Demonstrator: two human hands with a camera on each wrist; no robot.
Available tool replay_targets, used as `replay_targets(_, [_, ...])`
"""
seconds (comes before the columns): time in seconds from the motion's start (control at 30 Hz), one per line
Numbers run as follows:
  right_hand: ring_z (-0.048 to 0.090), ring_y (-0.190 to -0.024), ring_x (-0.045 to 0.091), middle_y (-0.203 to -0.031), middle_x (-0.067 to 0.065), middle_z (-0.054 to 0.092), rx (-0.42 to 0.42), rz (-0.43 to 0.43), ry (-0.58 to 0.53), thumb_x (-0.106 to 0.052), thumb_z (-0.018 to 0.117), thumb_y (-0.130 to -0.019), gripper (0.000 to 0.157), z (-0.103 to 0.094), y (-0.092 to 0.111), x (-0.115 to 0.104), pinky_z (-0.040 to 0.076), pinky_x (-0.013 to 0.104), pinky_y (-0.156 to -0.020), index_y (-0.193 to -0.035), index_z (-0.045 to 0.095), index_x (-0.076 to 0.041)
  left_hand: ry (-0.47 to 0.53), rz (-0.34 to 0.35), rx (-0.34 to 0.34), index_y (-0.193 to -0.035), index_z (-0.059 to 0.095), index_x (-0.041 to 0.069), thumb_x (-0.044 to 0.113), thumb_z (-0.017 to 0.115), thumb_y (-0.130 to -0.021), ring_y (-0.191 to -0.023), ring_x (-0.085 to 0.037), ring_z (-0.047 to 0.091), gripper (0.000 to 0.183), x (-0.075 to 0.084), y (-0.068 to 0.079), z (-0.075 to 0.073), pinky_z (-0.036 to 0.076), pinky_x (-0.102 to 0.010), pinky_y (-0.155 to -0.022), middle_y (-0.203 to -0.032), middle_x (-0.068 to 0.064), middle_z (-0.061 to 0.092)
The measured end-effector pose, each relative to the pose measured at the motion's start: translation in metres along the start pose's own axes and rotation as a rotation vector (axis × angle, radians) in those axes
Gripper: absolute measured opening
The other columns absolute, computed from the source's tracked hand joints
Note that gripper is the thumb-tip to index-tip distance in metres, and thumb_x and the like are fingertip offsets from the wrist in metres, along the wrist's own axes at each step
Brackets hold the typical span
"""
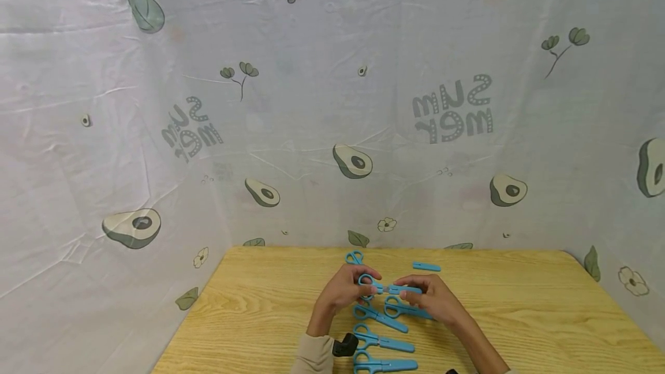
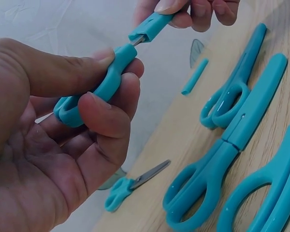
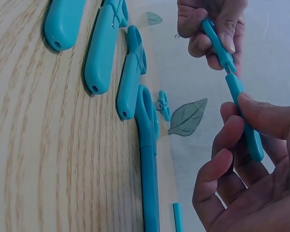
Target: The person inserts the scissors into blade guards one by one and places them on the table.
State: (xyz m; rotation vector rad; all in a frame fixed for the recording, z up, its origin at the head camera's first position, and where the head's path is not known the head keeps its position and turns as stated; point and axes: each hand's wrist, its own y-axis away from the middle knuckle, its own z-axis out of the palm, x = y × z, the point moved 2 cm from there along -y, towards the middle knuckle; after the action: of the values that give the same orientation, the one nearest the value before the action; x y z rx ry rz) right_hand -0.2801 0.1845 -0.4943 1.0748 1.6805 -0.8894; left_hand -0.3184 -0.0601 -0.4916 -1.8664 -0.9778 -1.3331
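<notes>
Above the table my left hand point(image 1: 340, 290) holds a pair of blue scissors point(image 2: 117, 67) by the handles, thumb on one side and curled fingers on the other. My right hand point(image 1: 433, 299) pinches a blue blade cover point(image 3: 249, 130) between thumb and fingers. The cover sits over the front of the blades, and a short strip of metal point(image 2: 139, 40) shows between it and the handles. Beneath the hands, several scissors in blue covers point(image 1: 387, 365) lie in a column, handles to the left. One more covered pair point(image 1: 407, 309) lies just under my right hand.
At the far side of the wooden table point(image 1: 260, 287) lies an uncovered pair of scissors point(image 2: 118, 193), its metal blades bare. A loose blue cover point(image 1: 426, 266) lies to its right. A printed sheet point(image 1: 312, 206) hangs behind the table and at its sides.
</notes>
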Motion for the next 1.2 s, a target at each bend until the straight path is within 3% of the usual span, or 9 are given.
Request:
replay_targets(0.17, [0.061,-0.073,0.019,-0.098,0.022,0.070,0.015,0.009,-0.008,-0.015,0.071,-0.105,0.035,0.001,0.001,0.001,0.052,0.033,-0.059,-0.132,0.071,0.007,0.030,-0.011,0.016,-0.124,0.074,-0.006,-0.001,0.073,-0.100,-0.066,-0.016,0.063,0.024,-0.001,0.000,0.004,0.053,-0.025,-0.056,-0.080,0.001,0.063])
replay_targets(0.43, [0.065,-0.080,0.021,-0.103,0.017,0.074,0.050,0.042,-0.039,-0.012,0.071,-0.104,0.034,0.005,0.003,0.005,0.053,0.033,-0.063,-0.132,0.070,0.008,0.056,-0.023,0.032,-0.123,0.074,-0.005,-0.002,0.073,-0.099,-0.063,-0.015,0.061,0.024,0.000,-0.001,0.008,0.050,-0.024,-0.056,-0.079,0.001,0.065])
replay_targets(0.63, [0.066,-0.082,0.024,-0.090,0.006,0.073,0.067,0.076,-0.034,-0.014,0.070,-0.104,0.035,0.008,0.003,0.005,0.053,0.033,-0.064,-0.133,0.070,0.006,0.050,-0.021,0.040,-0.123,0.074,-0.004,-0.001,0.073,-0.100,-0.063,-0.016,0.059,0.024,0.001,-0.001,0.010,0.049,-0.026,-0.056,-0.079,0.000,0.063])
replay_targets(0.7, [0.066,-0.082,0.025,-0.085,0.006,0.072,0.077,0.082,-0.032,-0.014,0.071,-0.104,0.035,0.008,0.003,0.004,0.053,0.034,-0.064,-0.132,0.071,0.006,0.045,-0.018,0.044,-0.122,0.075,-0.002,-0.001,0.073,-0.099,-0.062,-0.017,0.058,0.023,0.001,-0.001,0.011,0.048,-0.027,-0.056,-0.079,0.000,0.062])
replay_targets(0.93, [0.066,-0.084,0.025,-0.095,0.013,0.075,0.106,0.084,-0.014,-0.013,0.072,-0.102,0.034,0.011,0.003,0.002,0.055,0.035,-0.067,-0.130,0.073,0.005,0.030,-0.025,0.064,-0.122,0.074,-0.004,0.000,0.074,-0.099,-0.062,-0.018,0.056,0.023,0.001,-0.002,0.015,0.047,-0.028,-0.056,-0.080,-0.001,0.062])
replay_targets(1.2, [0.066,-0.081,0.023,-0.092,0.015,0.075,0.124,0.094,-0.002,-0.013,0.073,-0.101,0.032,0.012,0.001,0.003,0.050,0.031,-0.060,-0.128,0.074,0.004,0.024,-0.035,0.075,-0.122,0.074,-0.005,0.000,0.074,-0.099,-0.062,-0.016,0.057,0.024,0.002,-0.003,0.019,0.048,-0.026,-0.055,-0.080,-0.001,0.062])
